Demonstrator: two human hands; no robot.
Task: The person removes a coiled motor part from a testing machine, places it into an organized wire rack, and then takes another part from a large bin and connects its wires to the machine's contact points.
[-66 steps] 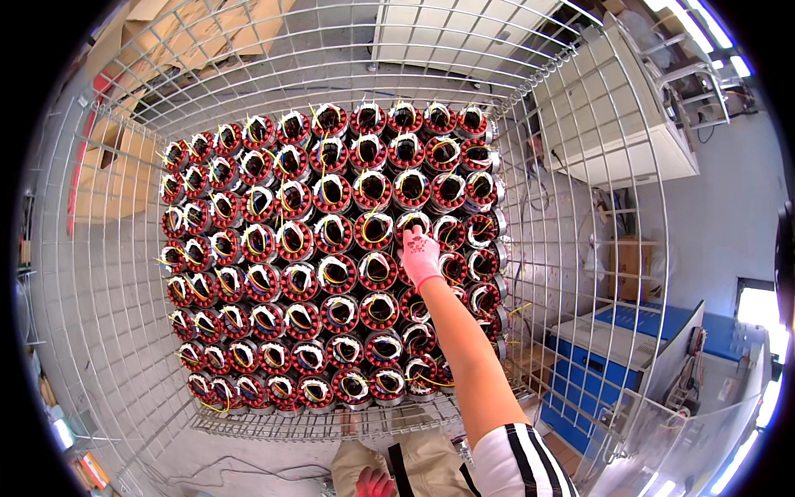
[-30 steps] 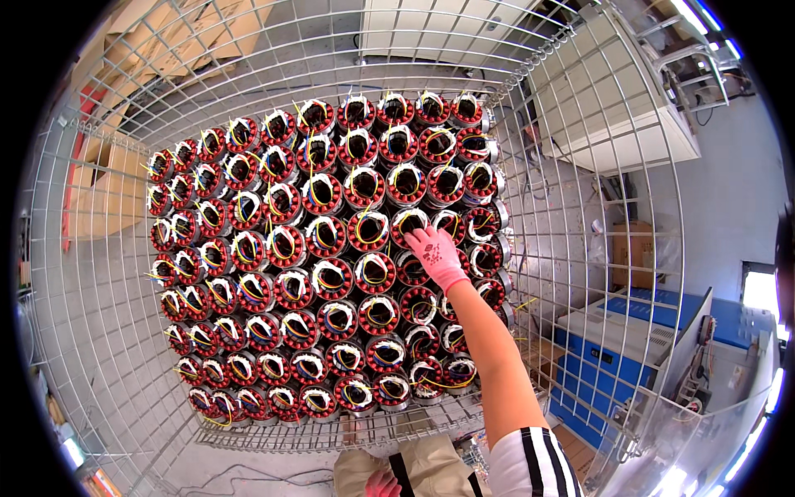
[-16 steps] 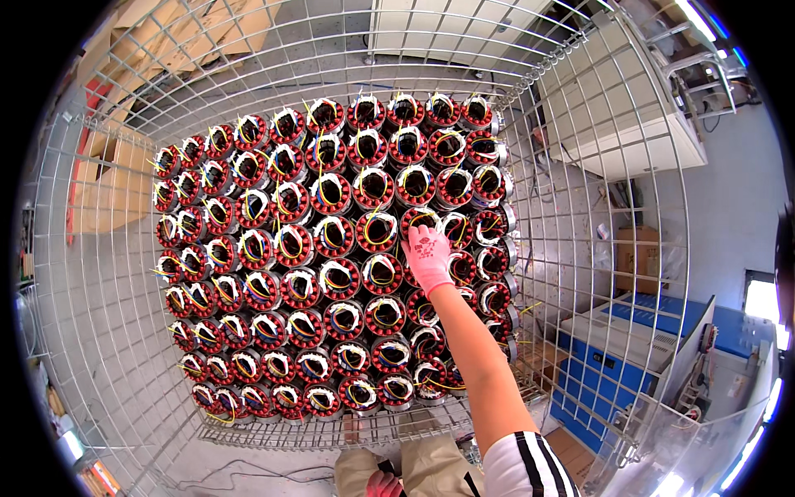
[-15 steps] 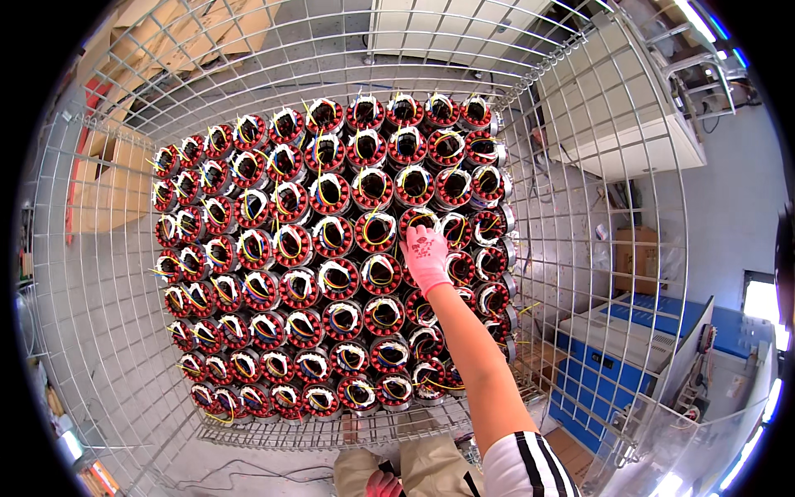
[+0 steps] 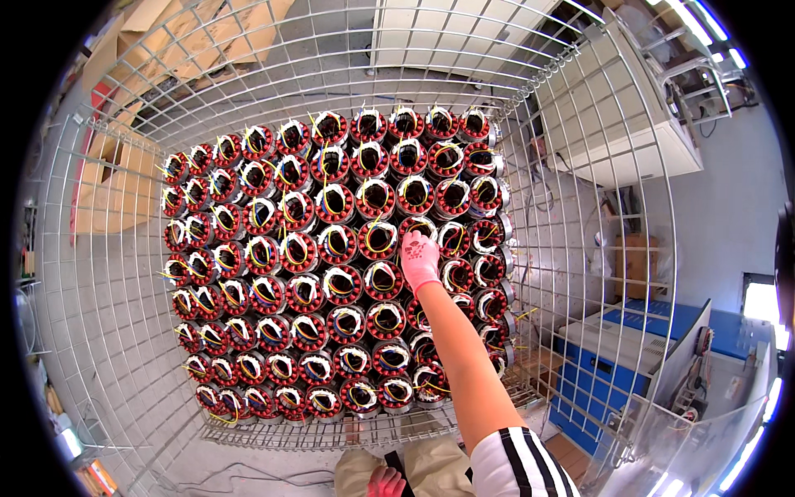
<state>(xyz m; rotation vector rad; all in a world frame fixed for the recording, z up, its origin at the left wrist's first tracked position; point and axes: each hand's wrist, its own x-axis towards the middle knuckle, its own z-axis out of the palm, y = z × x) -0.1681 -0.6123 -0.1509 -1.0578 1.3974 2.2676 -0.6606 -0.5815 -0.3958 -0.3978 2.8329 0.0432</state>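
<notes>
Rows of round motor stators (image 5: pixel 375 197), with red coils around the rim and white, yellow and blue wires inside, stand packed together in a wire mesh cage. My right hand (image 5: pixel 420 258), in a pink glove, reaches into the right middle of the rows. Its fingers curl over the rim of one stator (image 5: pixel 421 224) and cover much of it; their tips are hidden. At the lower edge my left hand (image 5: pixel 386 482), also in pink, is low by my trousers. Those fingers look curled, and what they may hold is hidden.
The cage's mesh wall (image 5: pixel 108 290) rises on all sides, lowest at the near edge. Beyond it are flattened cardboard (image 5: pixel 207 41), a white cabinet (image 5: pixel 613 124) and a blue machine (image 5: pixel 592 385) at right. Cables (image 5: pixel 240 476) lie on the floor nearby.
The view has shifted a little, so the rows appear slightly lower. My right hand stays at the same stator, its fingers bent a bit more. My left hand shows slightly more.
</notes>
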